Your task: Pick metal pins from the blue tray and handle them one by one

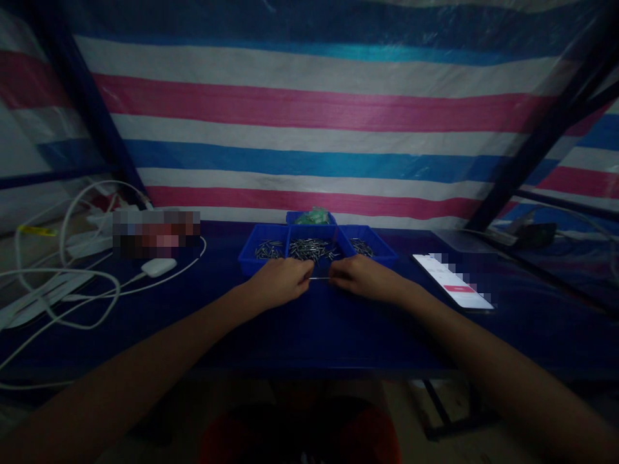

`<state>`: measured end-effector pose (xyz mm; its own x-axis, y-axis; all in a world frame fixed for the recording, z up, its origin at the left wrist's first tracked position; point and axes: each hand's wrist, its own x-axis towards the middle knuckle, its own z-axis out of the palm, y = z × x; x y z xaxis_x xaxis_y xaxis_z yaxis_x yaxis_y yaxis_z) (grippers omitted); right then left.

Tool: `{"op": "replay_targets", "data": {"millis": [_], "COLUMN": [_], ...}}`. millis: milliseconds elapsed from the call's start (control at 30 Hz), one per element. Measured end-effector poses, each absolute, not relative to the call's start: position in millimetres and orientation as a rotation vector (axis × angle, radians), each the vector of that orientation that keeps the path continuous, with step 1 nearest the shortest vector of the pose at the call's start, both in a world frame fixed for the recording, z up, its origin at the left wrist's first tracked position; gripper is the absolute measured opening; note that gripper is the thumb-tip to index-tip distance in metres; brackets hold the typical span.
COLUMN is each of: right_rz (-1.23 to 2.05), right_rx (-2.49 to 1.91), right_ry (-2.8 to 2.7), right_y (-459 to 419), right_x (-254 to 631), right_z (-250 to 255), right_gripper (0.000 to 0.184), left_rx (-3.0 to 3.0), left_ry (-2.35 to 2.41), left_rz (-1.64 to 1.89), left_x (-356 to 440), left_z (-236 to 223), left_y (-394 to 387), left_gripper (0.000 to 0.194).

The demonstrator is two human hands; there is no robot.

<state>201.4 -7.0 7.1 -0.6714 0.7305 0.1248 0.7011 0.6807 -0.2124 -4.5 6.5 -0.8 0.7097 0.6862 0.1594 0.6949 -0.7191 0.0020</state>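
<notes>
Thin rod, perhaps metal, has blue bins beyond, phone rightward.

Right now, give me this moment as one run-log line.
left hand: on thin rod | right hand: on rod's other end | ahead: blue bins, metal pieces | right: phone, lit

The left hand and right hand hold a thin rod between them, near blue bins of metal pieces.
</notes>
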Motion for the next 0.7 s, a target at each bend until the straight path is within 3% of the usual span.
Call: {"op": "replay_targets", "data": {"millis": [367, 700], "right_rz": [0.216, 0.024], "right_rx": [-1.157, -1.147], "right_ry": [-2.675, -2.688], "right_y": [-9.7, -6.5], "right_x": [199.0, 202.0], "right_z": [9.8, 8.7], "right_gripper": [0.011, 0.017], "left_rx": [-2.834, -2.724], "left_ry": [-1.162, -1.164], "left_rz": [-0.167, -0.237], "left_x": [-2.4, -1.2], "left_z": [-1.2, -1.9], "left_y": [4.9, 2.6], "left_gripper": [0.012, 0.028]}}
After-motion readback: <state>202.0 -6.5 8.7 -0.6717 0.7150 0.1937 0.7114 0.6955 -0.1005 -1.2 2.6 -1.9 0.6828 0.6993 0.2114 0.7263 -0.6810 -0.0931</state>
